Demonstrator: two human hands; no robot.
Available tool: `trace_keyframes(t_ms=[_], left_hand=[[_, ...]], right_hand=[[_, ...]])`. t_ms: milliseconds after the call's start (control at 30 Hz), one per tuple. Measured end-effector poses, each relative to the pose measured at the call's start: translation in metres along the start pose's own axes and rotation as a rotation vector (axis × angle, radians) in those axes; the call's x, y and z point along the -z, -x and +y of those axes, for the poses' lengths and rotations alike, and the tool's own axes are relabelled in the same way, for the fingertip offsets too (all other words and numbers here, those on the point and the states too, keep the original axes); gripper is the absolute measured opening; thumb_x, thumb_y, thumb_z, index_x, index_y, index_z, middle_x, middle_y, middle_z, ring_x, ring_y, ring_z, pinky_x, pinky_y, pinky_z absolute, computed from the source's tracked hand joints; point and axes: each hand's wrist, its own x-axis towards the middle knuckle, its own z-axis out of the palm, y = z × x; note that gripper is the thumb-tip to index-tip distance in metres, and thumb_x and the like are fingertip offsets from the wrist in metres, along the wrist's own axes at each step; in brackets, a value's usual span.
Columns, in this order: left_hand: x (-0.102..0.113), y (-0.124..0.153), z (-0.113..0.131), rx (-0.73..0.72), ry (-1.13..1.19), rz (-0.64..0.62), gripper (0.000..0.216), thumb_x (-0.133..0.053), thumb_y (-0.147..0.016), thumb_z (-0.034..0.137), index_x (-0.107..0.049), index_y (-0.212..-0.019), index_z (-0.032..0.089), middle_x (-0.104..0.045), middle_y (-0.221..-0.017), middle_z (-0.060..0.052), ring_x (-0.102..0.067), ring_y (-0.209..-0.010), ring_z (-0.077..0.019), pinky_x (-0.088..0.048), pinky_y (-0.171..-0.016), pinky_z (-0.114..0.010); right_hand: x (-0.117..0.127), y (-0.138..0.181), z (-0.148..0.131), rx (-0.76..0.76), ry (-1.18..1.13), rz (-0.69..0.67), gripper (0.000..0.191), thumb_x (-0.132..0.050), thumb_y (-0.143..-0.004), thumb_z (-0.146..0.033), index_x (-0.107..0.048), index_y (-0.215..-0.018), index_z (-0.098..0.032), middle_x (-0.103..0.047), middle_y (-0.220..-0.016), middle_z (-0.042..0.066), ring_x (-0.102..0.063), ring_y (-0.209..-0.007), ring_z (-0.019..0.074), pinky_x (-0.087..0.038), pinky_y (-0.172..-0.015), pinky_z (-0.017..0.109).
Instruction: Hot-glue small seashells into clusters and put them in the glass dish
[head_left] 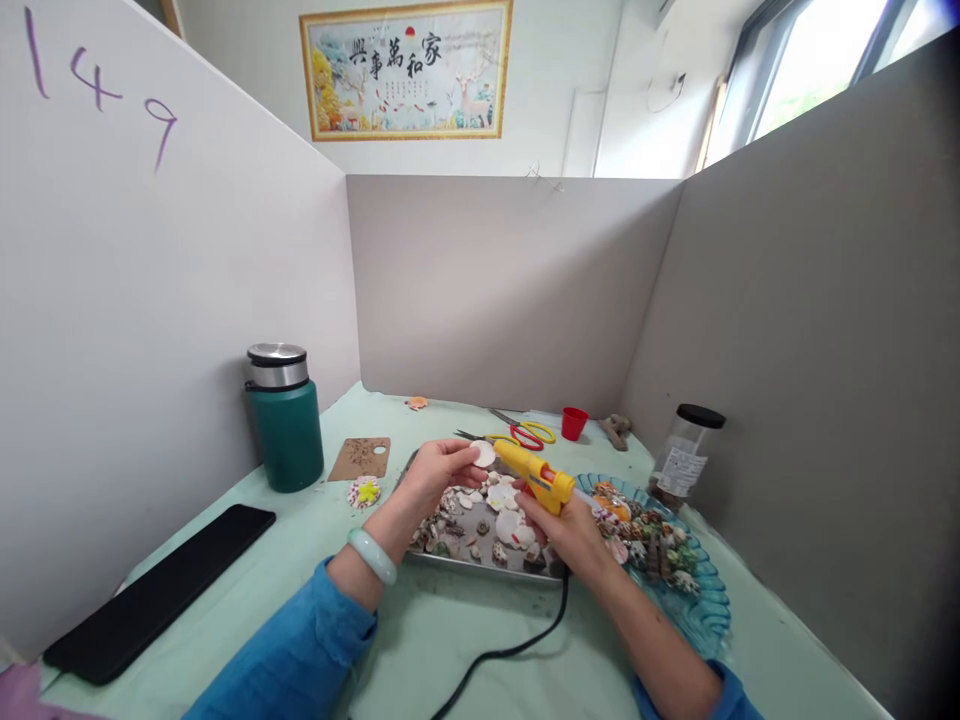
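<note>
Between the thumb and fingers of my left hand (442, 474) is a small white disc (484, 454), held up over the tray. My right hand (566, 530) is wrapped round a yellow glue gun (536, 472), its nozzle pointing left and close to the disc. A black cord (517, 652) runs down from the gun toward the table's front edge. Beneath both hands lies a metal tray (480, 573) with shells, small stones and white discs in it. Part of the tray is hidden by my hands.
At right stands a blue scalloped plate (712, 590) heaped with shells, beside a black-lidded jar (686, 455). Scissors (536, 433), a red cup (574, 423) and driftwood (616, 431) lie behind. On the left are a green bottle (285, 430), a brown card (358, 460), a decorated disc (364, 492) and a black slab (165, 590).
</note>
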Motion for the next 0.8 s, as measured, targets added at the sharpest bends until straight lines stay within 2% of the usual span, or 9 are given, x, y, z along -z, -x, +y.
trace_keyframes(t_ms=[100, 233, 367, 533, 667, 800], left_hand=[[0.000, -0.001, -0.001, 0.017, -0.015, -0.009, 0.029, -0.073, -0.068, 0.032, -0.063, -0.082, 0.008, -0.067, -0.060, -0.008, -0.064, -0.055, -0.0139, -0.052, -0.055, -0.022], [0.000, -0.003, -0.004, 0.039, -0.037, 0.034, 0.028, -0.072, -0.069, 0.031, -0.063, -0.083, 0.009, -0.068, -0.062, -0.009, -0.064, -0.054, -0.0134, -0.052, -0.055, -0.022], [0.001, -0.003, -0.004, 0.035, -0.019, -0.019, 0.028, -0.072, -0.069, 0.031, -0.063, -0.084, 0.009, -0.068, -0.063, -0.008, -0.065, -0.056, -0.0141, -0.053, -0.057, -0.022], [-0.001, 0.000, -0.002, 0.017, -0.088, 0.041, 0.030, -0.072, -0.069, 0.033, -0.063, -0.084, 0.008, -0.068, -0.062, -0.009, -0.065, -0.056, -0.0154, -0.053, -0.056, -0.023], [-0.003, 0.000, -0.003, -0.002, -0.089, 0.021, 0.027, -0.071, -0.070, 0.032, -0.063, -0.081, 0.009, -0.068, -0.062, -0.009, -0.066, -0.056, -0.0152, -0.053, -0.056, -0.023], [-0.003, -0.002, -0.005, 0.017, -0.081, 0.089, 0.028, -0.071, -0.070, 0.031, -0.063, -0.084, 0.008, -0.069, -0.061, -0.009, -0.065, -0.052, -0.0150, -0.053, -0.055, -0.024]], right_hand=[[-0.001, -0.001, 0.000, 0.022, -0.043, 0.033, 0.045, -0.063, -0.069, -0.049, -0.062, -0.095, -0.012, -0.044, -0.048, -0.006, -0.036, -0.040, 0.0070, -0.032, -0.040, 0.021], [-0.001, -0.003, 0.006, 0.028, -0.016, -0.005, 0.043, -0.065, -0.069, -0.048, -0.064, -0.094, -0.013, -0.046, -0.050, -0.005, -0.038, -0.041, 0.0073, -0.034, -0.041, 0.021], [0.000, -0.005, 0.012, 0.011, 0.004, 0.026, 0.044, -0.064, -0.070, -0.048, -0.064, -0.097, -0.013, -0.049, -0.052, -0.004, -0.039, -0.041, 0.0073, -0.033, -0.040, 0.021], [-0.001, -0.004, 0.011, 0.024, 0.026, -0.012, 0.043, -0.063, -0.071, -0.047, -0.064, -0.098, -0.013, -0.049, -0.053, -0.004, -0.039, -0.041, 0.0073, -0.034, -0.041, 0.021], [-0.002, -0.004, 0.008, -0.005, 0.040, 0.020, 0.045, -0.063, -0.071, -0.047, -0.063, -0.099, -0.012, -0.050, -0.054, -0.004, -0.039, -0.041, 0.0073, -0.033, -0.041, 0.021], [-0.001, -0.005, 0.011, 0.008, 0.031, -0.004, 0.046, -0.063, -0.071, -0.048, -0.063, -0.100, -0.012, -0.049, -0.053, -0.004, -0.039, -0.041, 0.0072, -0.033, -0.040, 0.021]])
